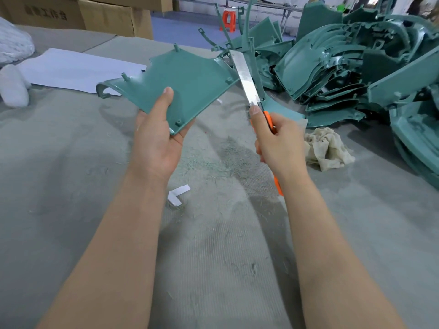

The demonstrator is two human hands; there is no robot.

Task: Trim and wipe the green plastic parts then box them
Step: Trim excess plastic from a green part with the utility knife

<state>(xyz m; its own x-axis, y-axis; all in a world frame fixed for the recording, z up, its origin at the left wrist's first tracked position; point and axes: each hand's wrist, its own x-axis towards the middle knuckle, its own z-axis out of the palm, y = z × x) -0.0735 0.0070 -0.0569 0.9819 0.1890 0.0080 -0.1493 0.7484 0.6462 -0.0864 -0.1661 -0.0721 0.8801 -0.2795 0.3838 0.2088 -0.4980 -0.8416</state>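
My left hand [158, 136] grips a flat green plastic part [187, 84] by its near edge, thumb on top, holding it above the table with its ribbed inner side up. My right hand [276, 138] holds an orange-handled utility knife [247, 79]; its long silver blade points up and away, right beside the part's right edge. A large pile of green plastic parts [356, 74] lies at the right. A crumpled beige rag [326, 147] sits on the table just right of my right hand.
The grey cloth-covered table [95, 210] carries green shavings and a white paper scrap [178, 193]. A white sheet [78, 70] and white foam bags [13, 65] lie at the far left. Cardboard boxes [78, 14] stand behind; an orange stool [229, 20] is on the floor.
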